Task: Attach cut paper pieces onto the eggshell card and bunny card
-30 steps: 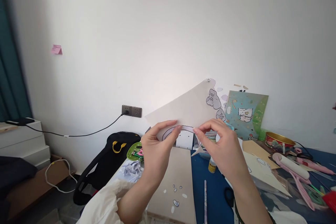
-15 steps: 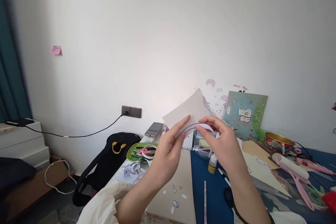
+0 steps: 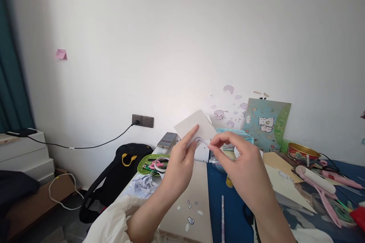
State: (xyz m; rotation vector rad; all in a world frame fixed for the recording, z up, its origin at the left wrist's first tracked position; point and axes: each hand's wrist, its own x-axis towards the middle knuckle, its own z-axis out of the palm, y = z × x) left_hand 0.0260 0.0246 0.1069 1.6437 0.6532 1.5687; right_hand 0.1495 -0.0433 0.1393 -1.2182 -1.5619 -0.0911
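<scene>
My left hand [image 3: 177, 167] holds a white sheet of backing paper [image 3: 193, 127] up in front of me, thumb and fingers pinching its lower edge. My right hand [image 3: 242, 165] pinches a thin curved sticker strip with a dark outline [image 3: 202, 141] at the sheet's lower edge, where the two hands almost meet. Both hands hover above a beige board [image 3: 191, 193] and the blue table mat [image 3: 234, 212].
A green tray with scissors and a tape ring [image 3: 152, 163] and a phone [image 3: 167, 140] lie left of my hands. A glue bottle [image 3: 229, 180], pens, cream paper [image 3: 285, 186], pink tools and a gold tin [image 3: 303, 153] crowd the right. A black bag [image 3: 119, 174] sits on the floor.
The sheet has swung down and turned edge-on, looking much smaller. My right hand has peeled the curved strip away from it, and stickers on the wall behind have come into view.
</scene>
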